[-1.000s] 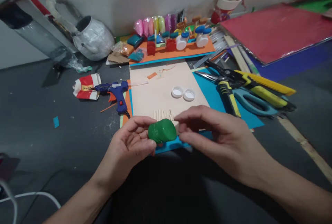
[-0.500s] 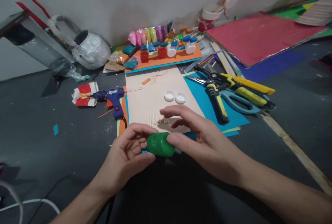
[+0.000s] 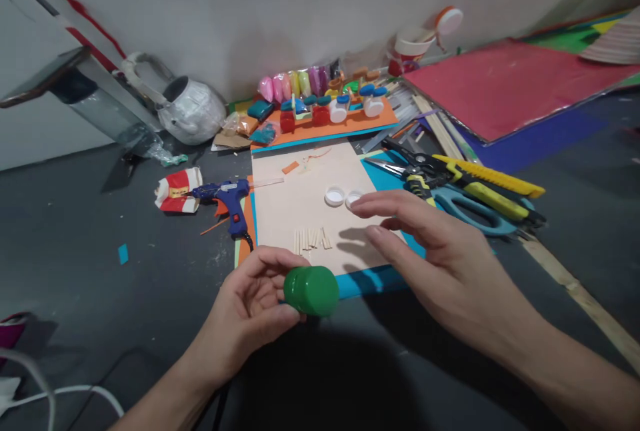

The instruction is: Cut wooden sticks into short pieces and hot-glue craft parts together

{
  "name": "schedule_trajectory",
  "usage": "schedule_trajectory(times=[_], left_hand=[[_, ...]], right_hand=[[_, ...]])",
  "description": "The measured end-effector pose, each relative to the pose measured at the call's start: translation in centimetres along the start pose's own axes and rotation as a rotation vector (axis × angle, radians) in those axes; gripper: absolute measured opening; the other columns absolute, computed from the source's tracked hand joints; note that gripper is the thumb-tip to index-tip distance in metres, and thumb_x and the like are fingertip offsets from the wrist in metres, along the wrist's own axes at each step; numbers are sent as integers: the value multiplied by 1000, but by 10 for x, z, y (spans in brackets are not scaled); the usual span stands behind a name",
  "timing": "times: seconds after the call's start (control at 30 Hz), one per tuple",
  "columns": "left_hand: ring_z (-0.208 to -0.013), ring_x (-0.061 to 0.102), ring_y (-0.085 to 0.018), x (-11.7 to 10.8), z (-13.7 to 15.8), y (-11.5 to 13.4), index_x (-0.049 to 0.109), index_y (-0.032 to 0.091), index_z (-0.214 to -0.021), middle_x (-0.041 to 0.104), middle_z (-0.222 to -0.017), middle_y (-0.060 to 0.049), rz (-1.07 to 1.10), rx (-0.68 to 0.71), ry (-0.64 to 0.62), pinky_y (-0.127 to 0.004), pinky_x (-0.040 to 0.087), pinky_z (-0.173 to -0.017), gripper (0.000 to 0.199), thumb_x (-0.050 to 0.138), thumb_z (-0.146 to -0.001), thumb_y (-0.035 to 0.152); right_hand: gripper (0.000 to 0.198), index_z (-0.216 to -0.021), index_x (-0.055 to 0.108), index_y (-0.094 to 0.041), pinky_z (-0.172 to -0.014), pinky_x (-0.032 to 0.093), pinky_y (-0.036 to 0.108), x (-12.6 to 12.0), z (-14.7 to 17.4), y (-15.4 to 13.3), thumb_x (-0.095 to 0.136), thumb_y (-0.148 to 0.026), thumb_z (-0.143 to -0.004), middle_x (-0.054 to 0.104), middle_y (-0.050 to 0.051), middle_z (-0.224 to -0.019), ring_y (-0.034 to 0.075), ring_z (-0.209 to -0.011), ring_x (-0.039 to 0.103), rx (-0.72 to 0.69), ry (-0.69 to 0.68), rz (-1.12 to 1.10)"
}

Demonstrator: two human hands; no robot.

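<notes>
My left hand [image 3: 257, 298] holds a small green plastic jar [image 3: 314, 291] on its side, thumb below and fingers behind, with its flat round end turned toward me and to the right. My right hand [image 3: 425, 238] hovers to the right over the pale board [image 3: 280, 201], fingers apart and nothing between them. Its fingertips overlap one white round cap [image 3: 353, 198] in the view; whether they touch I cannot tell. A second white cap [image 3: 335, 196] lies just left of it. Several short wooden sticks [image 3: 313, 239] lie in a row on the board beyond the jar.
A blue glue gun [image 3: 227, 198] rests left of the board beside a red and white paper cup [image 3: 177, 190]. Pruning shears [image 3: 417, 166], blue-handled scissors [image 3: 475, 211] and a yellow cutter [image 3: 493, 174] lie at right. Bagged coloured clay [image 3: 285, 88] and a silver pitcher [image 3: 193, 111] stand behind.
My right hand has let go of the green jar and moved right and away. The jar stays in my left hand, its end now turned more toward me. The view has shifted slightly.
</notes>
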State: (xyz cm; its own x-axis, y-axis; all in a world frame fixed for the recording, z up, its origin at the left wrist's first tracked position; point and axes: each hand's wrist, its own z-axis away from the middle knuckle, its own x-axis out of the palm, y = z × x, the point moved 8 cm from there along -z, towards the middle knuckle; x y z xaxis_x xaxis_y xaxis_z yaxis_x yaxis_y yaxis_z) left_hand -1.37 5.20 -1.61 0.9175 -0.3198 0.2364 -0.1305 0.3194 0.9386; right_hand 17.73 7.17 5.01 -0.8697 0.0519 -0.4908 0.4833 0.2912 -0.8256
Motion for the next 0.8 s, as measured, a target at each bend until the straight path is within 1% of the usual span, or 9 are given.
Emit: schedule_trajectory(times=[0.13, 0.2, 0.27, 0.33, 0.4, 0.43, 0.53, 0.67, 0.8], left_hand=[[-79, 63, -14, 1, -2, 4, 64, 22, -102, 67, -97, -6, 46, 38, -19, -24, 50, -69, 32, 75, -72, 16], [-83, 64, -14, 2, -3, 5, 64, 23, -102, 67, -99, -5, 54, 36, -26, -23, 50, -72, 32, 75, -73, 16], [-86, 64, -15, 1, -3, 5, 63, 23, -103, 67, -101, -6, 49, 27, -15, -22, 50, -75, 33, 75, -73, 17], [-88, 63, -15, 0, -2, 4, 62, 23, -104, 67, -99, -5, 39, 6, 0, -21, 49, -76, 34, 75, -73, 19], [-84, 63, -14, 0, -2, 3, 62, 23, -103, 67, -94, -4, 49, -11, 1, -20, 49, -74, 34, 76, -72, 22], [-79, 62, -13, 0, -3, 3, 61, 23, -103, 67, -90, -3, 66, -13, -2, -20, 48, -71, 34, 76, -72, 22], [-70, 61, -12, 0, -4, 4, 59, 22, -100, 65, -82, -1, 143, 6, 1, -21, 48, -66, 34, 76, -71, 22], [-68, 61, -13, 1, -7, 1, 57, 20, -99, 63, -79, -2, 195, -6, -13, -23, 49, -65, 35, 75, -71, 24], [-69, 61, -13, 5, -7, 2, 56, 21, -100, 64, -77, -1, 227, 12, -60, -23, 48, -66, 31, 73, -73, 22]], right_hand=[[17, -106, 61, -22, -83, 52, 32, 3, 3, -4, 53, -23, -91, 63, 7, -110, 21, -99, 61, -108, -31, 79], [22, -112, 59, -23, -89, 51, 35, 7, 7, -8, 53, -20, -90, 62, 8, -113, 22, -105, 59, -146, -57, 100], [36, -124, 53, -23, -94, 49, 37, 11, 11, -17, 54, -18, -88, 57, 10, -124, 24, -116, 54, -213, -98, 114], [50, -132, 48, -25, -99, 46, 42, 18, 17, -29, 57, -16, -84, 46, 11, -139, 27, -128, 44, -344, -191, 143], [53, -133, 49, -27, -102, 43, 48, 23, 21, -38, 59, -17, -82, 38, 11, -147, 31, -133, 38, -460, -257, 194], [52, -132, 51, -27, -102, 42, 51, 23, 21, -39, 59, -18, -82, 37, 12, -148, 32, -134, 37, -479, -251, 228], [52, -134, 50, -23, -102, 40, 56, 18, 16, -38, 61, -25, -84, 35, 16, -149, 36, -135, 34, -462, -152, 309], [56, -135, 49, -22, -105, 37, 56, 30, 20, -42, 65, -28, -82, 34, 16, -149, 35, -137, 31, -559, -257, 337], [59, -139, 43, -15, -105, 36, 58, 28, 16, -33, 62, -30, -85, 33, 22, -149, 35, -138, 28, -468, -198, 417]])
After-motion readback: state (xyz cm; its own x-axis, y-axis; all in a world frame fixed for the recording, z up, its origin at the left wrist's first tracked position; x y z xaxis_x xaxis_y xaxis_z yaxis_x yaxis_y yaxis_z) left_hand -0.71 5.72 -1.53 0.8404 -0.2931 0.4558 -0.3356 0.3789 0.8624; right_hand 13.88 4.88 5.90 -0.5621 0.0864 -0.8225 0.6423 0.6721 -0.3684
